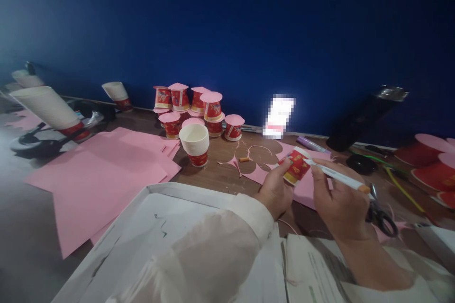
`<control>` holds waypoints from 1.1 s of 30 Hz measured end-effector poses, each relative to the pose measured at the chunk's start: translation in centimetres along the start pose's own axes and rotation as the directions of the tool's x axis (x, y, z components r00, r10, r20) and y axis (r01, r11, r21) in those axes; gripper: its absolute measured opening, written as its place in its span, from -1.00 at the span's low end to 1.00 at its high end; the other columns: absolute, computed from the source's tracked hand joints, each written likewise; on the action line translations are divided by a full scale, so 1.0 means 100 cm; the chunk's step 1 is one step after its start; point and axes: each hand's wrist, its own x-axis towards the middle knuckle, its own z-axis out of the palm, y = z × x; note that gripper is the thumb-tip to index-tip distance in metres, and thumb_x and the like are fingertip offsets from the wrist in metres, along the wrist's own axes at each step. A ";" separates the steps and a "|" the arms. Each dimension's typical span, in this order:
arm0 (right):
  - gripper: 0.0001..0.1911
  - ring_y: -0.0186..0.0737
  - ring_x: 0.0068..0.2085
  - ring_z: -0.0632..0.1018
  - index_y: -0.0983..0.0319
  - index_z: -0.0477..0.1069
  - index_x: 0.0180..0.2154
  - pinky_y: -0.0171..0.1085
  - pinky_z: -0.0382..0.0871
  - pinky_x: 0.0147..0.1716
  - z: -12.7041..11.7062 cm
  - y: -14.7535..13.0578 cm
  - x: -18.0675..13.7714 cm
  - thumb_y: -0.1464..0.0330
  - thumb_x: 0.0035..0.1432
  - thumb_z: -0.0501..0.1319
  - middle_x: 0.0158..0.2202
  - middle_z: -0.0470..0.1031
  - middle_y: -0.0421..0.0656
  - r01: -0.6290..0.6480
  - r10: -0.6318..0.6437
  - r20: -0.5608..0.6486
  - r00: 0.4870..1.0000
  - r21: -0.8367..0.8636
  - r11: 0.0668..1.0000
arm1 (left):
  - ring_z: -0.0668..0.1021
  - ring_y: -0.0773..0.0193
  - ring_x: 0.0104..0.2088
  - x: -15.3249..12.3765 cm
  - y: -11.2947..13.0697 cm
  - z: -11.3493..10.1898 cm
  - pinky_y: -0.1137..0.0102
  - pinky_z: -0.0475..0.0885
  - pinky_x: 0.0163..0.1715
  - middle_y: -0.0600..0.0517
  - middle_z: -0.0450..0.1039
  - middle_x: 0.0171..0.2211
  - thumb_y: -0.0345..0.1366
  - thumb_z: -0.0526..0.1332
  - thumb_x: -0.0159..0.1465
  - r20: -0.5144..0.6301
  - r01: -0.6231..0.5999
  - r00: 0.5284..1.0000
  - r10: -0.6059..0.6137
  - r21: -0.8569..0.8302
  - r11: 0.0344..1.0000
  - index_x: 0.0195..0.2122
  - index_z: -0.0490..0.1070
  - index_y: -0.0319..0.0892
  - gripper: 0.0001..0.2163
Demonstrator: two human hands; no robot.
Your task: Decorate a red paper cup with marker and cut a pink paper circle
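My left hand (275, 191) is closed around a red paper cup (296, 166) with gold patterns and a white patch on its side. The cup is tilted. In my right hand (336, 199) is a white marker (339, 177) with an orange end, gripped like a pen. Its other end meets the white patch of the cup; whether it touches cannot be made out. Cut pink paper (305, 191) lies on the table beneath my hands. Black-handled scissors (382, 218) lie just right of my right hand, partly hidden behind it.
Red cups with pink paper discs (212, 106) stand stacked at the back. Nearer are a stack of white-lined cups (195, 144) and large pink sheets (106, 175). A purple marker (313, 144), a black bottle (364, 118) and a white box lid (185, 191) surround the work area.
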 end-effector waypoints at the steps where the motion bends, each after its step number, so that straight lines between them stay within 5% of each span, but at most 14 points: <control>1: -0.85 -0.02 -0.22 0.62 0.30 0.55 -0.18 -0.08 0.44 -0.14 0.000 0.000 0.000 0.39 0.30 0.22 -0.24 0.66 0.02 0.001 -0.001 -0.001 1.000 -0.001 1.000 | 0.64 0.19 -0.09 0.000 0.000 0.000 0.36 0.44 0.08 -0.13 0.62 -0.18 -0.41 0.22 0.31 -0.002 -0.001 1.000 0.001 -0.001 1.000 -0.24 0.57 -0.28 -0.88; 21: -0.89 -0.06 -0.25 0.61 0.29 0.53 -0.16 -0.10 0.44 -0.15 0.000 -0.003 -0.002 0.43 0.28 0.26 -0.24 0.67 -0.02 0.041 -0.041 -0.009 0.999 -0.004 0.999 | 0.65 0.22 -0.13 -0.003 0.002 0.000 0.40 0.46 0.04 -0.11 0.62 -0.20 -0.41 0.24 0.30 -0.019 0.002 1.000 -0.001 0.009 1.000 -0.25 0.57 -0.27 -0.89; 33: -0.87 -0.06 -0.22 0.61 0.29 0.53 -0.14 -0.10 0.42 -0.11 0.001 -0.002 -0.004 0.44 0.26 0.28 -0.23 0.67 -0.03 0.056 -0.056 -0.001 0.998 -0.011 0.998 | 0.63 0.35 -0.31 0.000 0.002 -0.002 0.49 0.49 -0.14 -0.05 0.62 -0.30 -0.44 0.22 0.32 -0.014 0.017 1.000 -0.018 -0.033 0.999 -0.28 0.57 -0.27 -0.88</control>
